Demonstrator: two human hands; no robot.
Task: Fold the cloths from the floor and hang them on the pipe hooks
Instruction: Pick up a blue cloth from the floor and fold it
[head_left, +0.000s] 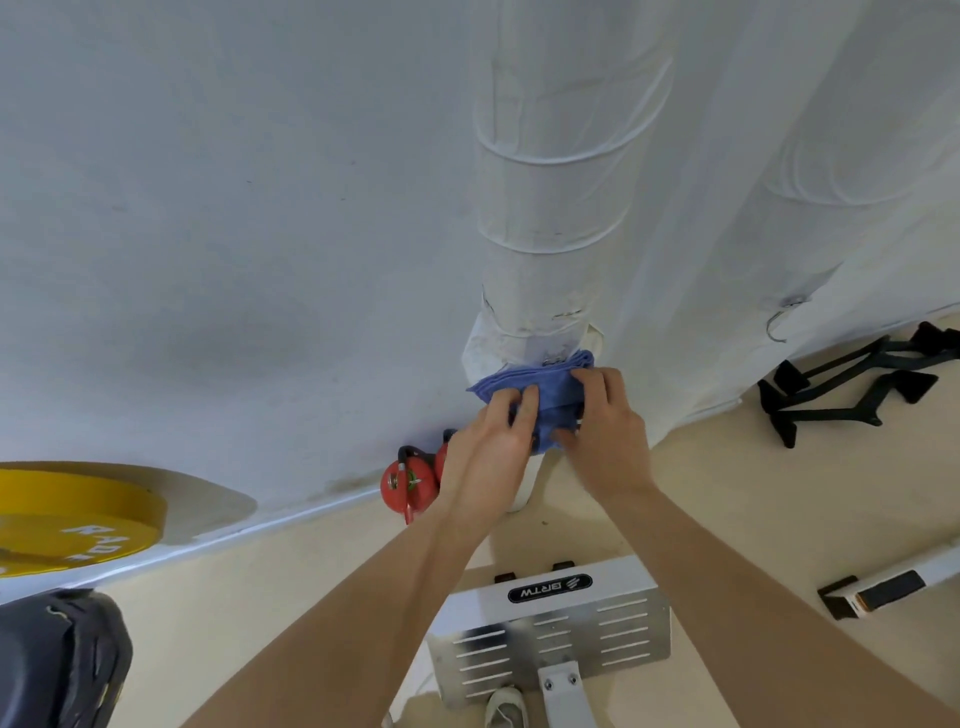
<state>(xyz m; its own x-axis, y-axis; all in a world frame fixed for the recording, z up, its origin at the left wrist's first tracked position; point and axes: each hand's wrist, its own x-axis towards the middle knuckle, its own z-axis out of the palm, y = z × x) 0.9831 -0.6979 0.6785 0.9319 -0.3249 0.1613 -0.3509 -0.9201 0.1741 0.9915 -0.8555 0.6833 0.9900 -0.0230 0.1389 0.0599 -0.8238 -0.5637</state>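
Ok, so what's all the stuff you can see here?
blue cloth: one, blue, against the middle pipe
pipes: two, white, upright by the wall
wire hook: one, grey, bare, on the right pipe
weight plate: one, yellow, far left
fire extinguishers: two, red, floor by the wall
handles: several, black, floor at right
machine base: one, white, floor below the hands
bag-like thing: one, black, bottom left
left hand: holds the cloth
right hand: holds the cloth
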